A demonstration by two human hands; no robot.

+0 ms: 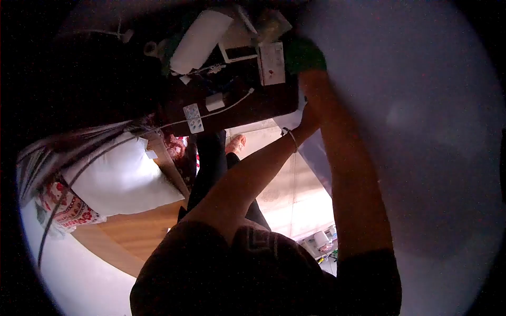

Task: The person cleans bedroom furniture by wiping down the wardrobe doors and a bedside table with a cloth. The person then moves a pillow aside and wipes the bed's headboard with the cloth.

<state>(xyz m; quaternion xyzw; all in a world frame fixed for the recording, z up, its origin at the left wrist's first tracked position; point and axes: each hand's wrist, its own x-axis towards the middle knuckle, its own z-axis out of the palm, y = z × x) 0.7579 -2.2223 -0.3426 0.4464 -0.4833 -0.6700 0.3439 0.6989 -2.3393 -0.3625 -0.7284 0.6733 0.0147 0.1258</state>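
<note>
My right hand (313,80) reaches to the far corner of the dark table, against a dark green, cloth-like thing (305,55). Its fingers are lost in shadow and behind the green thing, so I cannot see how they are bent. Just below, my left hand (311,117) lies close beside my right wrist, mostly hidden by the right forearm. Its fingers do not show clearly. A pale bracelet (291,140) circles the left wrist. Left of the green thing lies a white box (272,64) with small print on it.
On the dark table (274,100) lie a white roll-like object (201,41), a blister pack of pills (193,118), a small white block (214,101) and a white cable (232,105). A pale grey surface (421,131) rises at right. A white pillow (118,176) lies lower left.
</note>
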